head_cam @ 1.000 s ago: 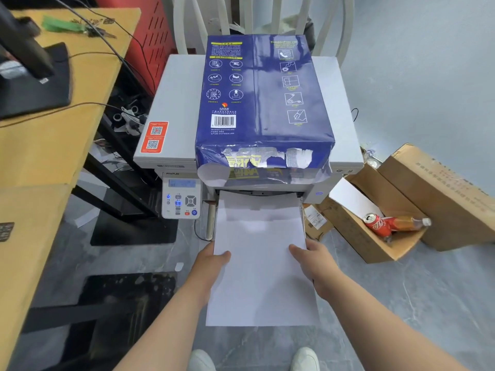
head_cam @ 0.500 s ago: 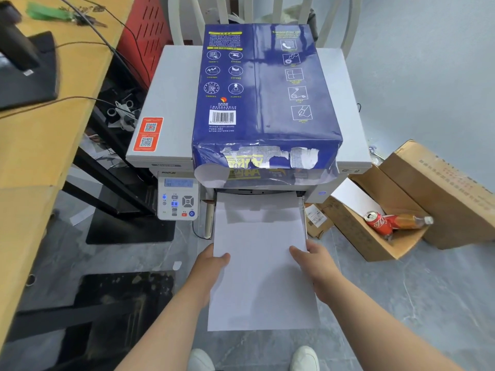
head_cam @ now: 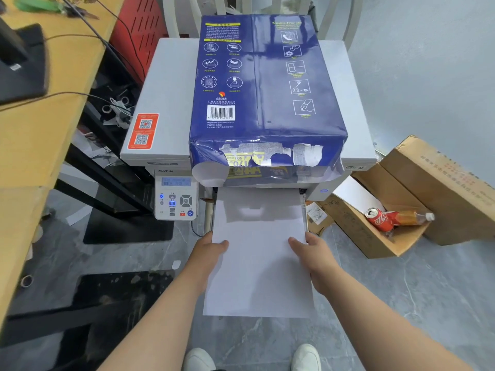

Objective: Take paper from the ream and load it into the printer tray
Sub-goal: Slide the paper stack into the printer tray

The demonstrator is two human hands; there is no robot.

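Observation:
A blue ream [head_cam: 265, 84] with a torn front end lies on top of the grey printer [head_cam: 166, 103]. Below it a stack of white paper [head_cam: 258, 253] sticks out of the printer's front slot, its far end under the ream's overhang. My left hand [head_cam: 211, 250] grips the stack's left edge, thumb on top. On the right edge sits my right hand [head_cam: 310, 250], thumb also on the sheet. The tray itself is hidden under the paper.
The printer's control panel [head_cam: 175, 196] hangs left of the slot. A wooden desk [head_cam: 40, 124] runs along the left. Open cardboard boxes [head_cam: 375, 223] with a red can [head_cam: 379, 219] and a bottle [head_cam: 409, 218] stand on the floor to the right. My white shoes [head_cam: 305, 357] are below.
The view has shifted slightly nearer to the printer. Both hands keep their hold on the paper's sides, and the stack sits about where it was in the slot.

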